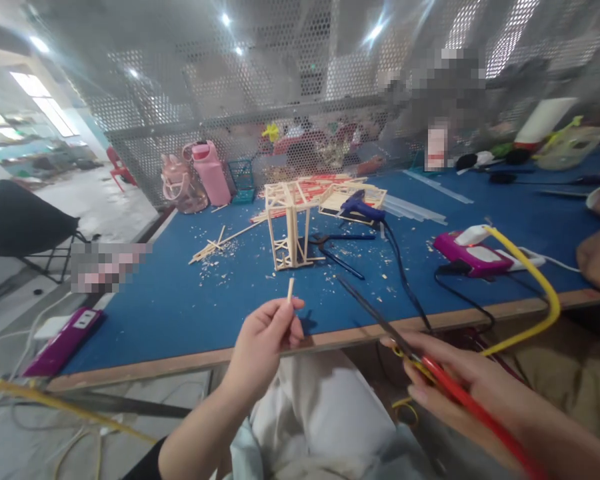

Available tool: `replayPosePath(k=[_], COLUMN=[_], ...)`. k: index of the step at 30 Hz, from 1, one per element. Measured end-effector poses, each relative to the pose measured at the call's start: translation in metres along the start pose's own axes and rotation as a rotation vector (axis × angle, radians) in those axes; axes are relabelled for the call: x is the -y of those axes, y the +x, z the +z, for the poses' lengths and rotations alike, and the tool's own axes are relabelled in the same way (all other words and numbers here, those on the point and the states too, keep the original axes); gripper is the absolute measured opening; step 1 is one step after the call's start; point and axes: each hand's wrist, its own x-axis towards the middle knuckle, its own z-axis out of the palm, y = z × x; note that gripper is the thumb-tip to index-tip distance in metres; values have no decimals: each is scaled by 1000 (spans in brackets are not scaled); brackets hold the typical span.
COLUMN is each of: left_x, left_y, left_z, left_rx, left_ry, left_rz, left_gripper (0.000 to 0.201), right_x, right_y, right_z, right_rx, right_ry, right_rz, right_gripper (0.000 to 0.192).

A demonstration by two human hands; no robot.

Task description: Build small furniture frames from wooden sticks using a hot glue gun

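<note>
From the head camera I look down at two bare hands by the near edge of a blue table (195, 317). The left hand (263, 337) pinches a short, pale stick (291, 291) between thumb and fingertips, its top end poking up clear of them. The stick is near the table's front edge, on the near side of a wooden frame (291, 233) and apart from it.

The right hand (467, 363), at lower right, has its fingers curled round a tool (440, 375) with a red handle and a long dark end that points forward and left over the table; I cannot tell what kind it is.

The frame stands upright near the middle. Pliers (343, 263) lie just to its right, handles spread. Behind it I see a pile of red and pale sticks (325, 181), and a blue glue gun (363, 209) on or against a low tray (334, 200). Wood chips (213, 270) are scattered about. A purple power strip (473, 260) sits at right; a pink bottle (213, 173) stands at back left.
</note>
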Motion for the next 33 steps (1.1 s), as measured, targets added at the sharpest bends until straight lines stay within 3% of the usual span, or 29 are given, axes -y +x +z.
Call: replayPosePath(k=[5,13,16,19,22,24,28,33], left_x=[-4,-8,-8,-3,6,10,12,10], left_y=[-11,-16,-19,-20,-21,-23,-30,-35], left_z=[13,17,19,21,22,24,28,32], left_rx=[152,214,170,139,131,124,77,23], left_ry=[-23,165,242,322,421,515,690,756], left_rz=[-48,38,120,179,209,245,330,374], left_gripper=[40,44,42,40,38,38,35,34], right_x=[41,65,61,59,59,57,47,39], right_y=[4,16,23,26,23,20,19,23], right_z=[-2,-3,3,6,7,10,18,24], right_rx=[201,345,216,50,171,236,190,158], right_ry=[-124,-269,-271,-378,-346,-251,-211,-198], right_rz=[-120,-157,-124,-23,-95,-178,-222,-267], right_gripper=[47,47,48,35,18,18,29,35])
